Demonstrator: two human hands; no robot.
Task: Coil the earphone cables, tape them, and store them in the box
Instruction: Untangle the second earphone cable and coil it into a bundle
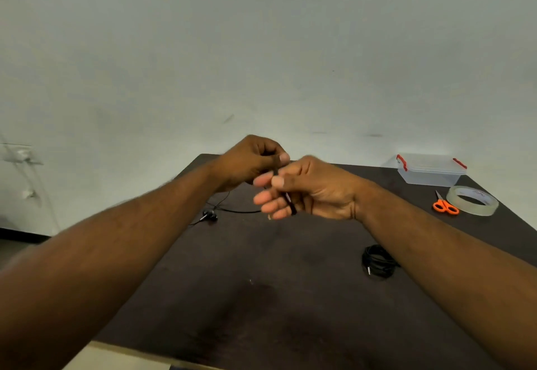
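Dark brown wooden table [261,297], set against a pale wall [261,50]; I log its contents from my remote view.

Item, centre: left hand [251,163], fingers curled, pinching a black earphone cable [232,210] between thumb and forefinger. Right hand [308,189] just beside it at 3 o'clock, touching; thumb pressed to the same cable, which crosses its loosely extended fingers, with the cable's dark plug end [292,205] lying against them.

Item, 8 o'clock of the hands: the cable's free run drops to the tabletop and ends in a pair of black earbuds [209,215].

Item, 5 o'clock of the hands: a second black earphone cable, coiled [377,262], flat on the table, partly under my right forearm.

Item, 3 o'clock, far corner: clear plastic storage box [430,172], lid on, red clips at both ends.

Item, 4 o'clock of the box: roll of clear adhesive tape [472,204]; print on its inner core, too small for me to read. Orange-handled scissors [444,205] touching or just beside the roll; I cannot tell which.
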